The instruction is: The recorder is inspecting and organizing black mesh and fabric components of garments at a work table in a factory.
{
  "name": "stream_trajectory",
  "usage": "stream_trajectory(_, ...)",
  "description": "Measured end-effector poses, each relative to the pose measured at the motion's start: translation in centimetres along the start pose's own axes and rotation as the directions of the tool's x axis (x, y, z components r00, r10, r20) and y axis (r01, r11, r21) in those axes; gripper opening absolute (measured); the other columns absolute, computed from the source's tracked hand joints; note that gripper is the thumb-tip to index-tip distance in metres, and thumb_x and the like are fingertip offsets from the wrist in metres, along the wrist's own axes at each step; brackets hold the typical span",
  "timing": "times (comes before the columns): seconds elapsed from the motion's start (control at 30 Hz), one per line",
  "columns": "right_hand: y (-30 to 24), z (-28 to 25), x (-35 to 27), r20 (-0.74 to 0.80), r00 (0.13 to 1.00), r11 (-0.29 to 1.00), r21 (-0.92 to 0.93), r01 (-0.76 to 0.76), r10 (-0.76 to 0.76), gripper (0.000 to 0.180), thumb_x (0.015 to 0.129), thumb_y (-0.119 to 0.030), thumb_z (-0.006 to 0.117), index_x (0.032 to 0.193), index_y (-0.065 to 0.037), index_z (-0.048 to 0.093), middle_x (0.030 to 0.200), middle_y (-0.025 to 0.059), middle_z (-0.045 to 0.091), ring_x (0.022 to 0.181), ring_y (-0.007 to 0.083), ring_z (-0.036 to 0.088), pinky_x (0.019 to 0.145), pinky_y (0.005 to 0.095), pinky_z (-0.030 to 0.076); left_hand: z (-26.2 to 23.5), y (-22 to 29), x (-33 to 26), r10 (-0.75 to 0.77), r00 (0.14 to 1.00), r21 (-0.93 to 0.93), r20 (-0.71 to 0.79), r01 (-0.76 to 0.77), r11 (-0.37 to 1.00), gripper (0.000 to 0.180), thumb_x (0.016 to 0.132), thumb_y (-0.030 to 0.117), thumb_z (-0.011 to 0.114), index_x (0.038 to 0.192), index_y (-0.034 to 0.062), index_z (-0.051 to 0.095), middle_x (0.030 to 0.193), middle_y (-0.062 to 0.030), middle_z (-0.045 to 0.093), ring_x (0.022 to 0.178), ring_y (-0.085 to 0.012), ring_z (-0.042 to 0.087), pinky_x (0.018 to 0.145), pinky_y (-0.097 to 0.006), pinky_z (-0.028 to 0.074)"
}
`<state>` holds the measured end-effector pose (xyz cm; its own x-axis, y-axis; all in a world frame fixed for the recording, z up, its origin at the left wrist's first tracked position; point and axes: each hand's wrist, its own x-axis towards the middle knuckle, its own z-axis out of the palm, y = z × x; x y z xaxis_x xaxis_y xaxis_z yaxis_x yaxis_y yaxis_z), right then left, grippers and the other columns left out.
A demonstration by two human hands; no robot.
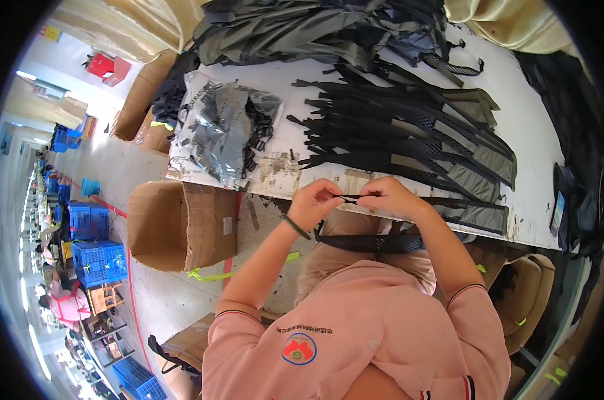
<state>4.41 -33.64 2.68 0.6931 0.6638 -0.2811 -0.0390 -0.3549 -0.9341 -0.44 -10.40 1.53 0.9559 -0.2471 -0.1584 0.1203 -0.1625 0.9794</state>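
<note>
Just off the table's front edge, my left hand [315,203] and my right hand [391,199] meet, both with fingers pinched together. Between them runs a thin black webbing strap [349,199], gripped from either side. Whether a small buckle sits on it is hidden by my fingers. A black mesh shoulder strap [369,244] hangs over my lap below the hands. Beyond my right hand, several black and grey shoulder straps [422,127] lie fanned out side by side. To the far left of them rests a clear plastic bag [215,133] with black plastic buckles [262,130] spilling from its side.
Dark grey fabric pieces [315,37] are heaped at the back of the white table [532,150]. An open cardboard box [212,227] stands on the floor left of me. Black pieces hang at the right [575,200]. Blue crates [99,260] line the aisle at far left.
</note>
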Motion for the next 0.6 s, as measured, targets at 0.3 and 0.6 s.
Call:
stream_trajectory(0.3,1.5,-0.2,0.0,-0.005,0.999,0.997,0.053,0.049,-0.049,0.014,0.082,-0.009,0.063,0.090,0.002,0.066,0.071,0.0023,0.061,0.068,0.0079,0.053,0.063,0.0246,0.043,1.7,0.1,0.6,0.018,0.997,-0.066,0.081,-0.013,0.998,0.019,0.079,0.000,0.069,0.094,0.0034,0.058,0.083,0.0008,0.061,0.072,-0.0041,0.056,0.065,-0.018,0.045)
stream_trajectory(0.6,1.7,0.8,0.8,-0.042,0.996,0.997,0.002,0.078,-0.078,0.020,0.082,-0.013,0.064,0.098,-0.002,0.066,0.076,0.0083,0.065,0.068,0.0158,0.058,0.064,0.0280,0.045,0.8,-1.0,0.9,-0.111,0.988,-0.362,-0.111,0.063,0.930,0.016,0.081,0.000,0.066,0.095,0.0028,0.059,0.081,-0.0020,0.063,0.070,-0.0073,0.061,0.060,-0.019,0.047)
